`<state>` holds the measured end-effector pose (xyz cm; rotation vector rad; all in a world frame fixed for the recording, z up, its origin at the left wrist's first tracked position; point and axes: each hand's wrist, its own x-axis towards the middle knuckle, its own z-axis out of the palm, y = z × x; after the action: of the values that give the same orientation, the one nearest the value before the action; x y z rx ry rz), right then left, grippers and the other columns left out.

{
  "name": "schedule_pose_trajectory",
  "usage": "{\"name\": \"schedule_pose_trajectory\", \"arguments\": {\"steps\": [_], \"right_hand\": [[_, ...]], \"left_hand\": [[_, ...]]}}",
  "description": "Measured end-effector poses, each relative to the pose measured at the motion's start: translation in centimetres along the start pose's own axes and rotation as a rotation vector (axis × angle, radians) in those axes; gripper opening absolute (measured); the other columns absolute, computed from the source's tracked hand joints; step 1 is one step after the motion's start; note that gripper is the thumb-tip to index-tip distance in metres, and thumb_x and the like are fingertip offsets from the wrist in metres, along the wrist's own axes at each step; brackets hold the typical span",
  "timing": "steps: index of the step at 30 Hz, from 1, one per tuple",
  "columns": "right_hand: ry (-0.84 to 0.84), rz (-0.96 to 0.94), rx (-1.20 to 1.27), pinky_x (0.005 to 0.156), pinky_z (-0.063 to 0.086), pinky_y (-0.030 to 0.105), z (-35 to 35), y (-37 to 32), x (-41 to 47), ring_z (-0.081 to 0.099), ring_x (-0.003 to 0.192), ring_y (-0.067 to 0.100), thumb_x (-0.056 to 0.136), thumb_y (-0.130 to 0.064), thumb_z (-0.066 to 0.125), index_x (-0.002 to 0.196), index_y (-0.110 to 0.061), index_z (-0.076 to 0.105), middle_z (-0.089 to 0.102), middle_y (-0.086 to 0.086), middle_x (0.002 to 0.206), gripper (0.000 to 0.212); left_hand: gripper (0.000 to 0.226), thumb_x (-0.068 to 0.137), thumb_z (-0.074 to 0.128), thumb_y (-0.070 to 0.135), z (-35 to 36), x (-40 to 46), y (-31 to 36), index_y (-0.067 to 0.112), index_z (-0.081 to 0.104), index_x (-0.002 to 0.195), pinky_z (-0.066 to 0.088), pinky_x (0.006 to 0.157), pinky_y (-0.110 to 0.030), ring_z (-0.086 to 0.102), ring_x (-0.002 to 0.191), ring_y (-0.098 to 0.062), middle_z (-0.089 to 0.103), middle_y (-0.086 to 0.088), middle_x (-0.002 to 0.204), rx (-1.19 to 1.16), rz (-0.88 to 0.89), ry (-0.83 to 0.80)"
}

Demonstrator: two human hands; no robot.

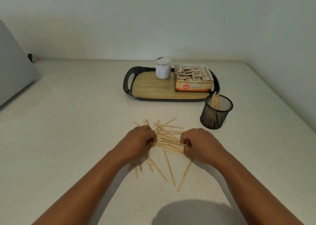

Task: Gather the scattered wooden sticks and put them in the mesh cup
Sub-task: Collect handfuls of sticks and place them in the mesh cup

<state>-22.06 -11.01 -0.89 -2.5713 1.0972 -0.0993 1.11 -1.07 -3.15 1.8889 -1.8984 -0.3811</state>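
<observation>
A: What's on the counter (68,122)?

B: A tray (131,91) at the back, with a jar (163,68) and a tea box (194,78) on it. Just beside it, to the right, stands the mesh cup (216,112), a few sticks already upright inside.

A: And the rest?

B: The loose sticks (168,136) lie crisscrossed in front of the cup. The left hand (140,140) and right hand (199,143) each curl round one end of a small bundle lying between them.

A: How will they handle?

B: Light, thin, stiff, smooth, I'd judge, so apt to slide and fan out. Squaring the ends and then holding the bundle at mid-length should keep it together.
</observation>
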Motion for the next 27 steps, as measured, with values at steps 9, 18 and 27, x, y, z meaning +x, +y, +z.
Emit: {"name": "schedule_pose_trajectory", "arguments": {"steps": [9,18,27], "right_hand": [[0.132,0.087,0.113,0.066,0.052,0.023,-0.5,0.4,0.3,0.062,0.077,0.006,0.085,-0.017,0.067,0.104,-0.029,0.076,0.067,-0.015,0.088,0.024],[-0.031,0.064,0.020,0.077,0.060,0.039,-0.5,0.4,-0.1,0.064,0.086,0.014,0.087,-0.027,0.068,0.103,-0.027,0.076,0.070,-0.004,0.100,0.018],[0.010,0.031,-0.015,0.063,0.044,0.026,0.6,-0.4,0.3,0.056,0.080,0.009,0.095,-0.026,0.067,0.087,-0.032,0.063,0.059,-0.009,0.090,0.011]], "left_hand": [[0.015,0.095,0.063,0.012,-0.1,0.1,0.2,0.021,0.074,0.100,0.051,0.081,-0.035,0.059,0.090,-0.014,0.070,0.006,0.098,0.109,0.071,0.047],[0.019,0.089,0.076,0.034,-0.8,0.3,0.7,0.026,0.079,0.106,0.053,0.077,-0.031,0.062,0.091,-0.009,0.069,0.009,0.099,0.034,0.062,-0.055],[0.007,0.089,0.076,0.019,-0.5,0.3,1.4,0.025,0.076,0.092,0.040,0.070,-0.017,0.056,0.084,-0.004,0.062,0.016,0.089,0.038,0.003,-0.057]]}}
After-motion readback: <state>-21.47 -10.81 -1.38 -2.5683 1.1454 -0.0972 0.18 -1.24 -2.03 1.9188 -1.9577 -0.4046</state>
